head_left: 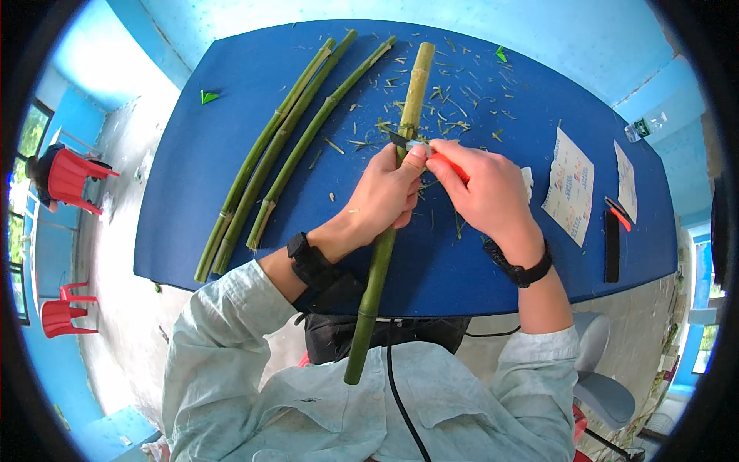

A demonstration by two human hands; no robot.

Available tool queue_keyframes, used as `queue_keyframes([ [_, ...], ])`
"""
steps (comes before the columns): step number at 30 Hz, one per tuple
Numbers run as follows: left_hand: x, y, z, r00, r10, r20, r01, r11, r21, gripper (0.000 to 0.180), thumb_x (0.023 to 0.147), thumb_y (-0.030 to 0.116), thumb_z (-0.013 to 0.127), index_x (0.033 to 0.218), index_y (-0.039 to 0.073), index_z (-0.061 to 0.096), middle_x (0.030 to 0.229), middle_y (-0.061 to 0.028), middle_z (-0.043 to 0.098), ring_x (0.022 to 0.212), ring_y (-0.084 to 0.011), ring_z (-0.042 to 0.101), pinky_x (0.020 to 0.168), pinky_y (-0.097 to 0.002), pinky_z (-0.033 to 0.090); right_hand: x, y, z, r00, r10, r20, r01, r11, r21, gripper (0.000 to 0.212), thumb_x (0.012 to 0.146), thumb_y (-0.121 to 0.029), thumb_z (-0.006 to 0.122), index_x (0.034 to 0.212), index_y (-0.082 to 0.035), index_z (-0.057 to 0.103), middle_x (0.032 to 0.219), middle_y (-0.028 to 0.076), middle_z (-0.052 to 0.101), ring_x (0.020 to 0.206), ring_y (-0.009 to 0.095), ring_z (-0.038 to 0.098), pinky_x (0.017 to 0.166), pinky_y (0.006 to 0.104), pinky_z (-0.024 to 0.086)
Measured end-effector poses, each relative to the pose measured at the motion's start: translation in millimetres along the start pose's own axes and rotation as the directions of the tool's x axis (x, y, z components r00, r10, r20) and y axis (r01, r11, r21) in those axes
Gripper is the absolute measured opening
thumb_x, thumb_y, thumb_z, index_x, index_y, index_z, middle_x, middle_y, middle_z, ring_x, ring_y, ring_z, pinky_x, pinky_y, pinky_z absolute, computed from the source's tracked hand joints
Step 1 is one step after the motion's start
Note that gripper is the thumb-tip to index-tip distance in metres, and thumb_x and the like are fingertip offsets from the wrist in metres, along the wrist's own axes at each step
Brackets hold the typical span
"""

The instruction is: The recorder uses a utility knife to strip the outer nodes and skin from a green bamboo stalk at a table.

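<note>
A green bamboo stalk (pixel 375 273) runs away from my body across the blue table (pixel 493 273); its far stretch looks pale and scraped, while its near part stays green and sticks out past the table edge. My left hand (pixel 385 189) is wrapped round the stalk near its middle, with the thumb against the knife. In my closed right hand (pixel 489 189) is a red-handled utility knife (pixel 450 165). Its dark blade lies across the stalk just beyond my left thumb, with green peelings beside it. My fingers partly hide the handle.
Several green bamboo stalks (pixel 265 158) lie to the left. Thin shavings (pixel 454 115) are scattered at the far middle. Toward the right are paper sheets (pixel 570 185), a black bar (pixel 612 246) and a clear plastic bottle (pixel 645 127). A seated person and red chairs (pixel 69 317) are farther left.
</note>
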State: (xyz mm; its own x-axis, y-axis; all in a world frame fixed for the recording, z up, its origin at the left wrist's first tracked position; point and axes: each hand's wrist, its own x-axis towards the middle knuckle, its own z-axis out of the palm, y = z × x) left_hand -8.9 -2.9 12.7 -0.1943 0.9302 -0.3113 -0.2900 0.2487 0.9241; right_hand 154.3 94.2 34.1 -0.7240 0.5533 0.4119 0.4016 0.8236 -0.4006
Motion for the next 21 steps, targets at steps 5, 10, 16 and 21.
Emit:
queue_keyframes([
  [5, 2.8, 0.5, 1.6, 0.999, -0.020, -0.027, 0.019, 0.999, -0.035, 0.043, 0.118, 0.054, 0.048, 0.101, 0.014, 0.044, 0.075, 0.0050, 0.041, 0.053, -0.0059, 0.037, 0.041, -0.0269, 0.034, 0.2, -2.5, 8.2, 0.997, -0.026, -0.067, 0.022, 0.998, -0.058, 0.018, 0.105, -0.031, 0.071, 0.116, -0.017, 0.075, 0.088, 0.011, 0.078, 0.078, 0.037, 0.076, 0.061, 0.0496, 0.058],
  [10, 0.5, 2.7, 1.2, 0.999, -0.032, -0.044, 0.029, 0.997, -0.068, 0.043, 0.118, 0.055, 0.048, 0.101, 0.015, 0.044, 0.074, 0.0059, 0.040, 0.053, -0.0057, 0.036, 0.042, -0.0264, 0.033, -1.2, -15.6, 12.0, 0.996, 0.010, -0.092, -0.021, 0.993, -0.115, 0.016, 0.106, -0.032, 0.071, 0.111, -0.016, 0.070, 0.082, 0.011, 0.076, 0.074, 0.037, 0.076, 0.057, 0.0475, 0.057],
  [16, 0.2, 6.5, 0.5, 0.997, -0.067, -0.040, 0.061, 0.990, -0.130, 0.043, 0.118, 0.055, 0.049, 0.101, 0.016, 0.044, 0.074, 0.0063, 0.040, 0.054, -0.0051, 0.036, 0.043, -0.0257, 0.032, -2.8, -18.3, 17.1, 0.992, -0.009, -0.124, -0.014, 0.983, -0.184, 0.017, 0.108, -0.034, 0.069, 0.113, -0.017, 0.069, 0.078, 0.009, 0.073, 0.068, 0.035, 0.074, 0.054, 0.0470, 0.056],
  [21, -0.6, 9.0, 4.8, 0.995, -0.080, -0.057, 0.070, 0.985, -0.156, 0.041, 0.118, 0.054, 0.047, 0.101, 0.017, 0.045, 0.075, 0.0063, 0.039, 0.055, -0.0047, 0.036, 0.044, -0.0253, 0.031, -2.6, -19.5, 19.8, 0.990, -0.036, -0.139, 0.005, 0.976, -0.217, 0.017, 0.110, -0.034, 0.067, 0.114, -0.018, 0.069, 0.075, 0.008, 0.070, 0.065, 0.034, 0.073, 0.051, 0.0454, 0.055],
])
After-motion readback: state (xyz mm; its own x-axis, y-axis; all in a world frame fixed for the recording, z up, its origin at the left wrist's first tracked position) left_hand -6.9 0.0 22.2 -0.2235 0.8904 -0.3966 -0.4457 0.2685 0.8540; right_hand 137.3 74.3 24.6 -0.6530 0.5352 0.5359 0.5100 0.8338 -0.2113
